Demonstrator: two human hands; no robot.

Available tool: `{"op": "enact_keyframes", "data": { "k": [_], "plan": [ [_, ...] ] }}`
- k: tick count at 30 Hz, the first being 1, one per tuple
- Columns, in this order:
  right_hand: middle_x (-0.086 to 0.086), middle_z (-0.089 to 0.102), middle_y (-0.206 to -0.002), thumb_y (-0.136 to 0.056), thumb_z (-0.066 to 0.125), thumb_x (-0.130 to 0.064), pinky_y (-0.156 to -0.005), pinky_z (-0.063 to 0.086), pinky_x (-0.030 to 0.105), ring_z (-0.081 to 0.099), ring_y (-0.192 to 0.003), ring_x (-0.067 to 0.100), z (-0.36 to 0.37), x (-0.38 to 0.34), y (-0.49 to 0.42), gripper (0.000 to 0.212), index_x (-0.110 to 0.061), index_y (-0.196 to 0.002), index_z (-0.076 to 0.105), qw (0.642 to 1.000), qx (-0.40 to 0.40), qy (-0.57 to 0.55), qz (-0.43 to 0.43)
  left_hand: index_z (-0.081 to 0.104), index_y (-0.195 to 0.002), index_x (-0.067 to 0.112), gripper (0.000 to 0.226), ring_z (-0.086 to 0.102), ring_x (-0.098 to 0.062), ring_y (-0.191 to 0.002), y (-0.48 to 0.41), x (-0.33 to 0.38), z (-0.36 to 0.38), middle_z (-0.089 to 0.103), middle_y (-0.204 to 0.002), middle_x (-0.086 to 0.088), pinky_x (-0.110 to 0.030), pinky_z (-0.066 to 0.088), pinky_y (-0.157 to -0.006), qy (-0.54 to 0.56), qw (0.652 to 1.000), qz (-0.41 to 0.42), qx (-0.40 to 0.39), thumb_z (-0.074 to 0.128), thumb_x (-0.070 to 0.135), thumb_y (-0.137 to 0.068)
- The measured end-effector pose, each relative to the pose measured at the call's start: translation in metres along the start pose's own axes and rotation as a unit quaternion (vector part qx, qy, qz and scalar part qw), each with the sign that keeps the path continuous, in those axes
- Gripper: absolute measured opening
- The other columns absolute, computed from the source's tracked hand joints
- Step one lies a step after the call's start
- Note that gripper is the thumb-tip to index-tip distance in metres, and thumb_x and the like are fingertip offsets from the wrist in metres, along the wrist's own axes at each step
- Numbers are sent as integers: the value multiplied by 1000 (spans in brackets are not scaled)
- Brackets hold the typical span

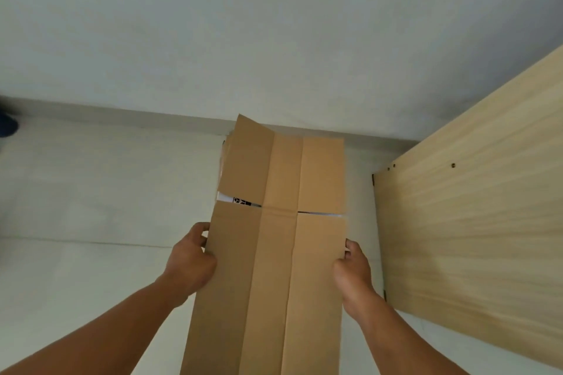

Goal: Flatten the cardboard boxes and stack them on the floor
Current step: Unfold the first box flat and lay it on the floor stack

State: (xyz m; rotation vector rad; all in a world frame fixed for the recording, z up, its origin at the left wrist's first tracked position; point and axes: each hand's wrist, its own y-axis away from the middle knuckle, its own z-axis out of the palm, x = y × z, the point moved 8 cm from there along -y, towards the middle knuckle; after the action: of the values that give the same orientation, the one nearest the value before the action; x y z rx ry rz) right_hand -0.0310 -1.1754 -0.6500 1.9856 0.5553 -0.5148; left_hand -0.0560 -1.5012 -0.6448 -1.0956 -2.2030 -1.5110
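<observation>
Both hands, left hand [192, 259] and right hand [353, 268], grip the flattened box [274, 253] by its edges. Beyond it stands the wall [274, 24]. Stacking on the floor [91, 192] seems unfinished.

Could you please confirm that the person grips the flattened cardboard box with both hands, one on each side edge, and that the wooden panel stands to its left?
Not quite: the wooden panel stands to the right of the flattened cardboard box, not its left, as the head view shows. The rest holds: the left hand and the right hand each grip one side edge.
</observation>
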Motion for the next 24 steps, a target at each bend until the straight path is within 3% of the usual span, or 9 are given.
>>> {"op": "enact_keyframes", "data": {
  "k": [11,16,19,21,24],
  "plan": [
    [-4,64,-94,-90,41,4,-63,50,27,63,-80,17,63,30,-126,36,-22,-111,55,999,-10,40,-31,51,-127,21,43,66,-17,-87,-128,-59,48,67,-97,-1,-29,56,-68,-42,998,38,-12,48,0,-89],
    [4,67,-108,-94,54,-15,-80,53,29,64,-94,20,71,14,-161,22,-14,-114,61,975,-41,199,-89,48,-130,17,39,64,-16,-90,-159,-70,45,64,-104,-2,-24,52,-64,-115,992,38,-34,51,8,-92],
    [5,65,-123,-95,58,-24,-87,50,26,62,-104,20,73,9,-168,33,-14,-126,60,959,-49,256,-113,50,-126,16,38,66,-22,-93,-166,-72,40,64,-107,-5,-38,60,-79,-137,989,21,-43,56,12,-88],
    [8,61,-133,-95,59,-27,-95,50,28,60,-114,23,72,9,-167,49,-17,-142,50,958,-37,256,-121,49,-132,15,45,64,-23,-100,-163,-68,38,63,-113,-5,-39,57,-88,-177,983,25,-28,59,17,-88],
    [13,50,-141,-95,59,-32,-99,48,33,54,-124,28,73,13,-162,68,-21,-155,28,956,-26,268,-118,27,-151,11,74,53,-29,-125,-158,-58,36,47,-142,-12,-39,48,-99,-259,965,49,13,63,34,-90]
  ]
}}
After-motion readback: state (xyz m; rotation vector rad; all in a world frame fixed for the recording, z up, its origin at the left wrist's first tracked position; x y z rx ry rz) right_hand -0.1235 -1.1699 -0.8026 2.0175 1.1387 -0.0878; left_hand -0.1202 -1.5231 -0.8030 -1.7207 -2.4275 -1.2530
